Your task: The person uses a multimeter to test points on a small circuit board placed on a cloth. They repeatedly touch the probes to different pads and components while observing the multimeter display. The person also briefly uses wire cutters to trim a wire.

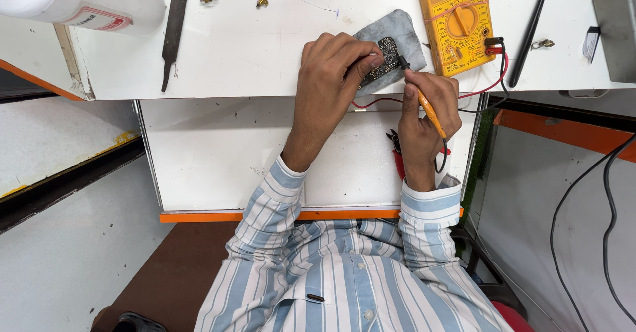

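Observation:
A small dark circuit board (386,52) lies on a grey pad (399,33) on the white bench (265,47). My left hand (331,84) presses its fingers down on the board's near edge. My right hand (430,117) grips an orange test probe (427,107) like a pen, its black tip touching the board's right side. Red and black leads (493,84) run from the probe area to a yellow multimeter (458,21) just right of the pad. My striped shirt sleeves fill the lower middle of the view.
A white bottle (86,1) lies at the top left beside a long dark flat tool (173,27). Small brass parts (262,2) sit near the top edge. Red-handled pliers (396,153) rest under my right wrist. A grey metal box (616,31) and black cables (606,193) are at right.

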`<state>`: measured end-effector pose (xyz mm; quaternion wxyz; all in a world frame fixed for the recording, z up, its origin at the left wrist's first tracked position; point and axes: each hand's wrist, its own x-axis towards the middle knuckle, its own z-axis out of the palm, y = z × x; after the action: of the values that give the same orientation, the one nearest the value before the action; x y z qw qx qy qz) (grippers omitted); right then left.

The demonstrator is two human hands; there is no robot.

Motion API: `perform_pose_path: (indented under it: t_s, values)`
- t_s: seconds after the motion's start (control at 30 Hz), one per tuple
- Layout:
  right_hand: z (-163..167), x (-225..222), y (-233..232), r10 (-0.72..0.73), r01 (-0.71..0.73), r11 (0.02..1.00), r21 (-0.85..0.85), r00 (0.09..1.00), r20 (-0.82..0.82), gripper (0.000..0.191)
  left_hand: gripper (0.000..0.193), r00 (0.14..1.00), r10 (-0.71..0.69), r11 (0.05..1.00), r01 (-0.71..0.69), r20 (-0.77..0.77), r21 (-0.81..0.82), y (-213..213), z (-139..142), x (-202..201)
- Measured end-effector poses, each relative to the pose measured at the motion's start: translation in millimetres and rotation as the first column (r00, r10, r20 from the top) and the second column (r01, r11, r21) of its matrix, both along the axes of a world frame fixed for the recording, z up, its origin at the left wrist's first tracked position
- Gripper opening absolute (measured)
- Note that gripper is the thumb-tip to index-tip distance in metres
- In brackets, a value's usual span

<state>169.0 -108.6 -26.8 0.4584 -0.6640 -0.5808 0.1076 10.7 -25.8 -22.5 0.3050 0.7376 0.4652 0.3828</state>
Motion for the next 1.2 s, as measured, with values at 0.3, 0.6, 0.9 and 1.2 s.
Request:
perform_pose_path:
  t_s: [0.3,0.6,0.9,1.2]
  values:
    - [-1.0,0.4,0.1,0.002,-0.002,1.000,0.012,1.000,0.006,0.017,0.017,1.000,-0.002,1.000,0.002,-0.008,-0.003,0.6,0.1,0.2]
    - [0.3,-0.2,0.0,-0.002,0.001,1.000,0.004,1.000,0.002,0.016,0.016,1.000,-0.007,1.000,0.007,-0.002,0.000,0.0,0.3,-0.7]
    - [2.1,-1.8,0.0,-0.005,0.005,1.000,-0.003,1.000,-0.007,0.015,0.017,1.000,0.008,1.000,-0.008,-0.002,0.007,0.1,-1.2,0.4]
    - [2.2,-2.0,0.2,0.014,-0.014,1.000,0.018,1.000,0.012,0.016,0.017,1.000,0.011,1.000,-0.011,-0.018,-0.002,0.8,-1.5,1.0]
